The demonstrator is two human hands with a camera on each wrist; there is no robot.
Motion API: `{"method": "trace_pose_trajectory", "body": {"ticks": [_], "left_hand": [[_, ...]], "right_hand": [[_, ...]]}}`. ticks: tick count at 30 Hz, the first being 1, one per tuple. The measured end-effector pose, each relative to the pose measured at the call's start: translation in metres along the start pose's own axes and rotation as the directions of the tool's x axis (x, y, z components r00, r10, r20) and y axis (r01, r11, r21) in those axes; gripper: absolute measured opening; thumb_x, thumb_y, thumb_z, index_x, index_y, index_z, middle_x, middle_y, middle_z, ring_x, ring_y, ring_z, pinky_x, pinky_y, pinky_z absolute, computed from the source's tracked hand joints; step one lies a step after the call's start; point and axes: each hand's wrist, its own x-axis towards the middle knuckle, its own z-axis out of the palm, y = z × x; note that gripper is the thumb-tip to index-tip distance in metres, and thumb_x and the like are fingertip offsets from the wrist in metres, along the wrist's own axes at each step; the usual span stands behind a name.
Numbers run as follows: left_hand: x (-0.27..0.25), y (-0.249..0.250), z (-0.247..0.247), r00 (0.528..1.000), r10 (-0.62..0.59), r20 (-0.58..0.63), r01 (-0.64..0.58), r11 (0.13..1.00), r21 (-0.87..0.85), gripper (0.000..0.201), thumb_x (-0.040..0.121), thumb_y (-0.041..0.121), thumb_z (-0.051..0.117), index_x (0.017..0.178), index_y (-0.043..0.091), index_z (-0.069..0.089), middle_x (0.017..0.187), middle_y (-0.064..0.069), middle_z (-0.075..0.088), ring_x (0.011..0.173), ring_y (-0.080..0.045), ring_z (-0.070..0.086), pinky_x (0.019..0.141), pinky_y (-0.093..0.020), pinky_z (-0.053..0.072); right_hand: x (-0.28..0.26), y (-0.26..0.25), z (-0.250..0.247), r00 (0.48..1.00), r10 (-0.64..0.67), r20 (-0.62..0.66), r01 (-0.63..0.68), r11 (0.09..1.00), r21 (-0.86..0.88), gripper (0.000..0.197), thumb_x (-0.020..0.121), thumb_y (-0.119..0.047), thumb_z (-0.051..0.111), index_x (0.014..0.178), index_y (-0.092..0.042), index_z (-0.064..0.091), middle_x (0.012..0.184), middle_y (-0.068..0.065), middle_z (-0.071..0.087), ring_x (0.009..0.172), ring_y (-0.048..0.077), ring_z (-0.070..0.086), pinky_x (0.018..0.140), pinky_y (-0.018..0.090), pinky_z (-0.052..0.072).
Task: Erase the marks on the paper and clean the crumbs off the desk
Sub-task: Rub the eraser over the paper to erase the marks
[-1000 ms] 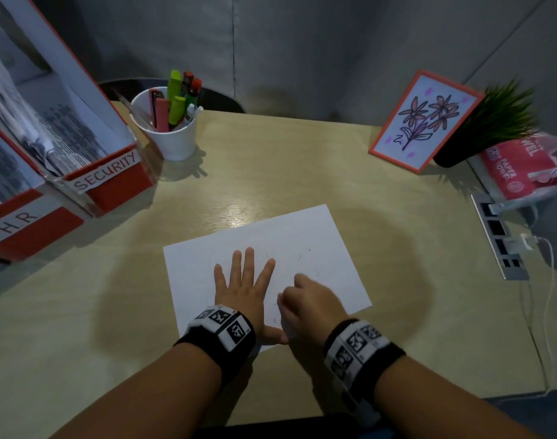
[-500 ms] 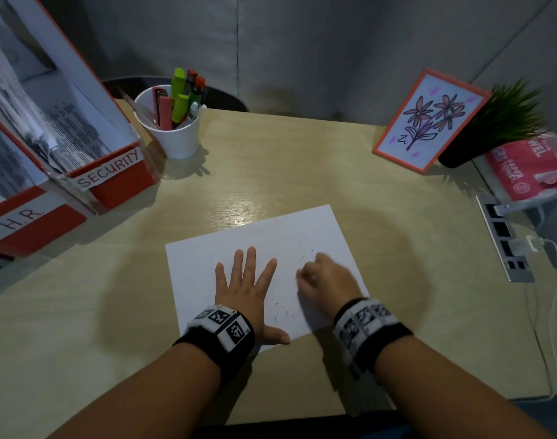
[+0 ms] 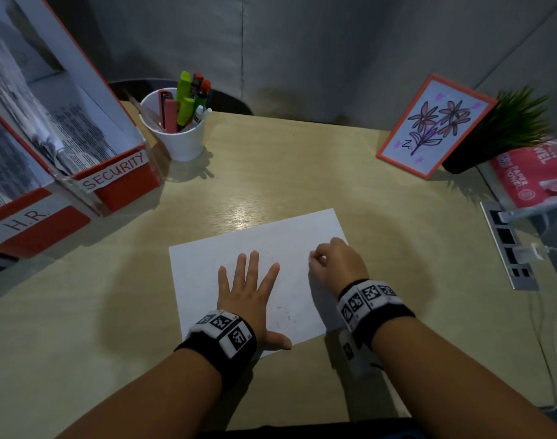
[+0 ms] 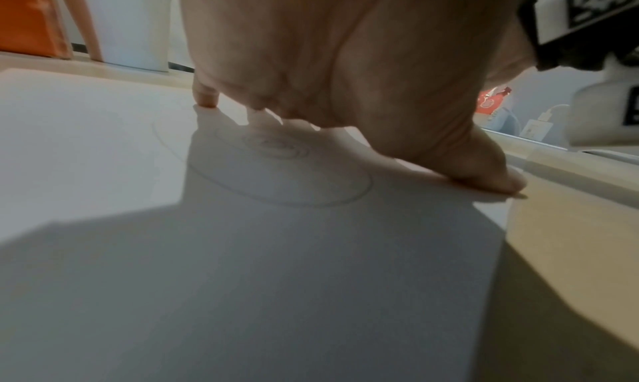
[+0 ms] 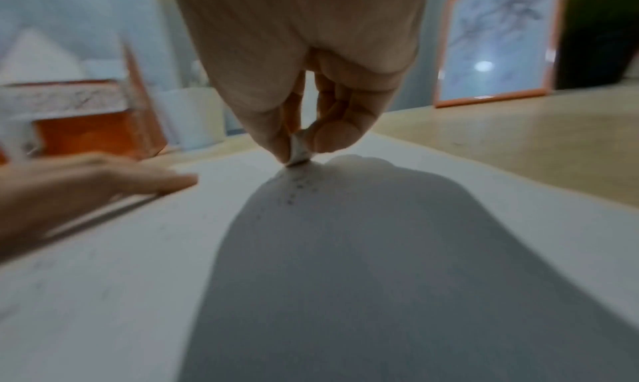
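Note:
A white sheet of paper (image 3: 207, 274) lies on the wooden desk (image 3: 302, 172) in front of me. My left hand (image 3: 247, 288) lies flat on the paper with fingers spread, pressing it down; faint pencil rings (image 4: 283, 169) show under its palm. My right hand (image 3: 337, 261) sits near the paper's right edge and pinches a small white eraser (image 5: 299, 148) between thumb and fingers, its tip touching the paper. Dark crumbs (image 5: 297, 189) lie just behind the eraser. A few short pencil marks (image 3: 286, 318) remain near the paper's near edge.
Red file boxes (image 3: 112, 182) stand at the left. A white cup of pens (image 3: 182, 134) is behind them. At the right are a framed flower drawing (image 3: 435, 125), a potted plant (image 3: 505, 128), a paper towel pack (image 3: 530, 172) and a power strip (image 3: 508, 248) with a cable.
My right hand with the eraser has moved from the paper's near middle, beside my left thumb, away from me and rightward to the right edge. My left hand has stayed in place.

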Motion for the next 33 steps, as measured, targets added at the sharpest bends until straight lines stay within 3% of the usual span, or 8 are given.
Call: {"method": "trace_pose_trajectory", "body": {"ticks": [2,6,13,17,20,25,29,33], "left_hand": [[0.0,-0.001,0.0,1.0,0.005,-0.004,-0.005,1.0,-0.009,0.134,0.06,0.087,0.055,0.141,0.031,-0.036,0.136,-0.012,-0.051,0.136,-0.038,-0.037,0.109,-0.062,-0.017],[-0.001,-0.003,0.001,0.999,0.023,-0.023,-0.023,1.0,-0.02,0.133,0.061,0.087,0.053,0.136,0.03,-0.04,0.143,-0.013,-0.048,0.135,-0.037,-0.039,0.108,-0.061,-0.019],[-0.001,-0.004,0.001,1.0,0.013,-0.016,-0.014,1.0,-0.019,0.133,0.059,0.088,0.055,0.142,0.032,-0.033,0.136,-0.009,-0.051,0.136,-0.037,-0.037,0.108,-0.061,-0.019],[0.0,0.0,-0.006,1.0,0.027,-0.013,-0.027,1.0,0.014,0.134,0.059,0.085,0.059,0.144,0.033,-0.03,0.146,-0.011,-0.044,0.138,-0.037,-0.035,0.108,-0.063,-0.017],[0.007,0.003,-0.023,0.989,0.145,-0.039,-0.14,0.984,0.112,0.135,0.058,0.077,0.069,0.147,0.031,-0.02,0.155,-0.011,-0.031,0.14,-0.037,-0.03,0.107,-0.066,-0.016],[0.005,-0.011,-0.053,0.953,0.296,-0.063,-0.274,0.931,0.243,0.135,0.06,0.073,0.071,0.149,0.028,-0.02,0.156,-0.011,-0.028,0.143,-0.035,-0.023,0.11,-0.063,-0.012],[-0.02,-0.034,-0.044,0.989,0.117,-0.087,-0.107,0.988,0.115,0.13,0.064,0.082,0.058,0.149,0.024,-0.022,0.155,-0.016,-0.029,0.144,-0.036,-0.02,0.113,-0.059,-0.009],[-0.039,-0.024,-0.016,0.986,-0.163,-0.04,0.161,0.986,-0.045,0.123,0.069,0.088,0.038,0.151,0.011,-0.014,0.158,-0.018,-0.021,0.146,-0.037,-0.01,0.117,-0.057,0.003]], "right_hand": [[-0.005,-0.005,0.001,1.0,-0.027,0.004,0.027,1.0,0.0,0.025,0.092,-0.031,0.05,0.089,-0.012,0.066,0.085,0.003,0.042,0.078,0.028,0.056,0.063,0.026,0.034],[-0.06,-0.042,0.021,0.951,-0.27,0.149,0.265,0.963,0.055,0.022,0.092,-0.03,0.049,0.087,-0.015,0.064,0.081,-0.002,0.043,0.069,0.019,0.051,0.064,0.028,0.042],[0.005,0.006,-0.008,0.997,0.064,0.046,-0.065,0.998,0.025,0.024,0.09,-0.03,0.052,0.093,-0.013,0.068,0.094,0.007,0.052,0.082,0.026,0.057,0.064,0.026,0.035],[-0.007,0.006,-0.015,0.999,0.052,-0.002,-0.05,0.973,0.226,0.015,0.085,-0.027,0.062,0.093,-0.018,0.072,0.083,-0.002,0.05,0.071,0.012,0.049,0.065,0.022,0.035],[-0.027,0.005,-0.016,0.998,0.004,-0.056,0.014,0.951,0.31,0.011,0.083,-0.028,0.065,0.091,-0.023,0.071,0.077,-0.006,0.051,0.068,0.004,0.05,0.061,0.014,0.035],[-0.046,0.015,-0.02,0.996,-0.076,-0.054,0.087,0.964,0.251,0.017,0.083,-0.026,0.067,0.098,-0.02,0.07,0.079,-0.002,0.053,0.068,0.011,0.052,0.061,0.011,0.034],[-0.054,0.025,-0.02,0.996,-0.081,-0.021,0.084,0.975,0.205,0.02,0.084,-0.026,0.066,0.102,-0.019,0.069,0.079,-0.006,0.051,0.064,0.0,0.047,0.059,0.008,0.033],[-0.058,0.019,-0.017,0.99,-0.141,0.014,0.136,0.973,0.185,0.018,0.084,-0.027,0.067,0.1,-0.021,0.07,0.08,-0.006,0.049,0.063,0.006,0.046,0.059,0.007,0.03]]}}
